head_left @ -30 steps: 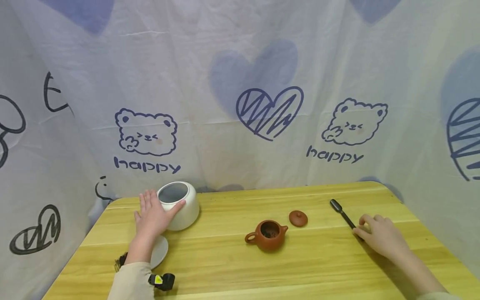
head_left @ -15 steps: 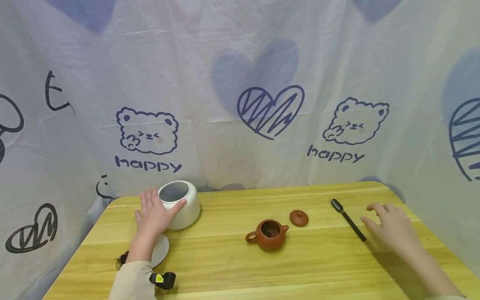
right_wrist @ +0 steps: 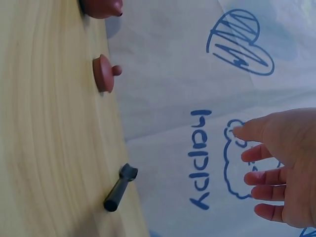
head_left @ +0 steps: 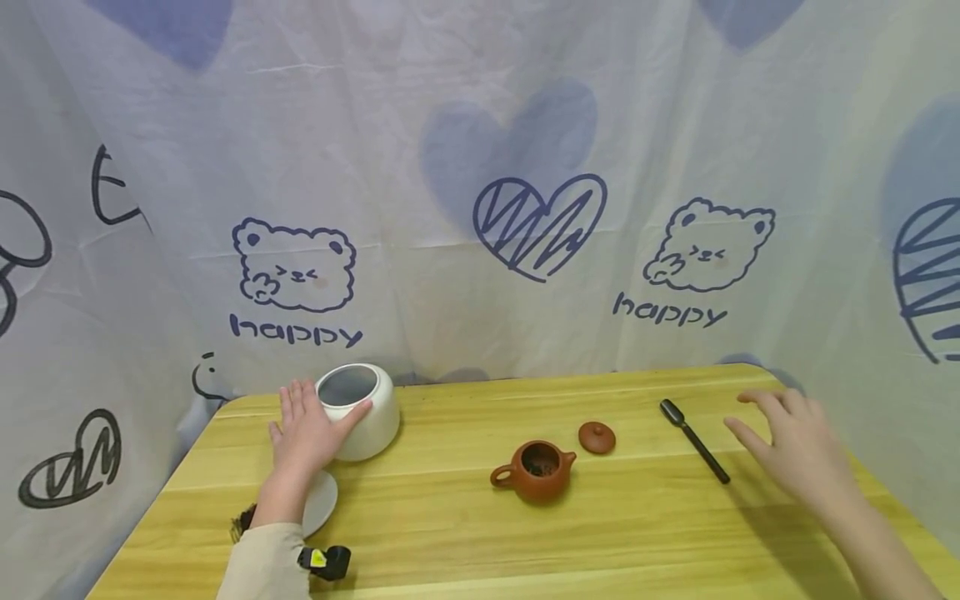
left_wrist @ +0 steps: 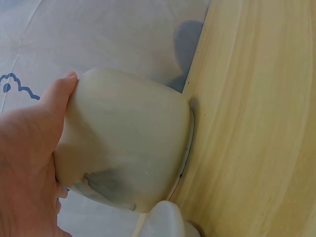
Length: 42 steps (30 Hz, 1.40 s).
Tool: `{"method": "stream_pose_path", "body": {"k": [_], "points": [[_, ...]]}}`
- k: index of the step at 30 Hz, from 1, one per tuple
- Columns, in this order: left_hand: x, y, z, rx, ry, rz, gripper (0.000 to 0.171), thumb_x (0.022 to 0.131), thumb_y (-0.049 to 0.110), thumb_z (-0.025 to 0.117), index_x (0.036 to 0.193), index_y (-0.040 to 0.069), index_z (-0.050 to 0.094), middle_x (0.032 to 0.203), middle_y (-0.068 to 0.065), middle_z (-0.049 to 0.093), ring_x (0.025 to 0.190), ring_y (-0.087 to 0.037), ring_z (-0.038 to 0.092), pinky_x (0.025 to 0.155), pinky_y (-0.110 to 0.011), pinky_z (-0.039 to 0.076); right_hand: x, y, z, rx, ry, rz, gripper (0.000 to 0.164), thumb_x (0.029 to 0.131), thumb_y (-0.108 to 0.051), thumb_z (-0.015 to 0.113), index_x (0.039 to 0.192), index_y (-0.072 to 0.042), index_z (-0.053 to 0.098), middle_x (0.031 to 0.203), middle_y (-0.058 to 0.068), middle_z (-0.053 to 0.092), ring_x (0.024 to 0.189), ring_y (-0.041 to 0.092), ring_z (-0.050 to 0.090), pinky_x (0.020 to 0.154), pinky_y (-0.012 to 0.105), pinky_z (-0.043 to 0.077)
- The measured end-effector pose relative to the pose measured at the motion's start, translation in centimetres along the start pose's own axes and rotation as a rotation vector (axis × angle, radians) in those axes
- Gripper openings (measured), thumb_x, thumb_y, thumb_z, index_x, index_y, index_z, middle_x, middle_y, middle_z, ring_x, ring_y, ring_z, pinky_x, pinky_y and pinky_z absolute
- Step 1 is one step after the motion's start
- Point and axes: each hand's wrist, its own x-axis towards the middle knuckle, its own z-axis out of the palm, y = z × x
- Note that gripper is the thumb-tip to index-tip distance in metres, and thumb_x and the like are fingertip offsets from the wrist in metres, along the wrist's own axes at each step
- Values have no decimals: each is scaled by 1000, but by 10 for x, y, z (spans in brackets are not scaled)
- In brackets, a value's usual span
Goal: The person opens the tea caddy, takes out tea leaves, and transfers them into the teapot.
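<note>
On the left, my left hand (head_left: 311,429) rests against the side of a white ceramic jar (head_left: 378,421); its fingers are straight and the thumb lies along the rim. The jar's mouth is uncovered. In the left wrist view the thumb presses the jar (left_wrist: 131,133) while the other fingers are mostly hidden behind it. My right hand (head_left: 802,454) is raised over the right side of the table, fingers loosely bent and holding nothing. Just left of it lies a black tea scoop (head_left: 701,450), also visible in the right wrist view below the reddish-brown lid (right_wrist: 103,74).
A reddish-brown clay teapot (head_left: 542,483) stands uncovered mid-table with dark bits inside. Its small lid (head_left: 597,437) lies behind its spout. A white round lid (head_left: 321,502) is partly hidden under my left forearm. A printed cloth (head_left: 420,275) hangs behind the wooden table (head_left: 450,542).
My right hand has let go of the tea scoop's handle and moved up and to the right, away from it. My left hand and the jar have stayed put.
</note>
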Motion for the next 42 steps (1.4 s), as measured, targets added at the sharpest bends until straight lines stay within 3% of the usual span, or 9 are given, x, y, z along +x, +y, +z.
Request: {"method": "stream_pose_path", "body": {"k": [10, 18, 26, 36, 42], "points": [[-1, 1, -1, 23, -10, 8, 122, 84, 78, 46, 152, -8, -7, 157, -30, -15, 147, -47, -17, 113, -72, -6, -3, -27, -13, 18, 115, -109, 35, 88, -28, 72, 113, -5, 63, 112, 25, 59, 99, 45, 48, 85, 60, 39], [-5, 23, -10, 56, 45, 113, 114, 87, 71, 51, 154, -5, -1, 159, -31, -8, 148, -47, -12, 113, -73, -3, -4, -45, -18, 77, 242, -214, 34, 82, -21, 76, 109, -5, 65, 105, 20, 61, 96, 39, 50, 84, 55, 40], [-25, 63, -10, 22, 39, 336, 91, 92, 54, 59, 155, 3, 19, 162, -25, 11, 150, -45, -3, 116, -70, 1, 0, -58, -8, 179, 278, -294, 32, 81, -18, 77, 108, -5, 66, 104, 17, 62, 99, 37, 51, 87, 52, 38], [-50, 103, 22, 3, 85, 687, 71, 90, 48, 64, 147, 10, 43, 158, -15, 33, 151, -37, 16, 119, -65, 12, 13, -69, 10, 328, 299, -306, 32, 74, -4, 78, 104, -1, 66, 105, 18, 60, 102, 37, 47, 88, 46, 32], [-57, 114, 40, -1, 63, 816, 71, 89, 48, 65, 146, 12, 46, 156, -12, 37, 150, -33, 22, 118, -64, 17, 21, -74, 27, 406, 306, -322, 29, 75, -1, 76, 102, -1, 66, 105, 20, 60, 102, 37, 47, 86, 43, 33]]}}
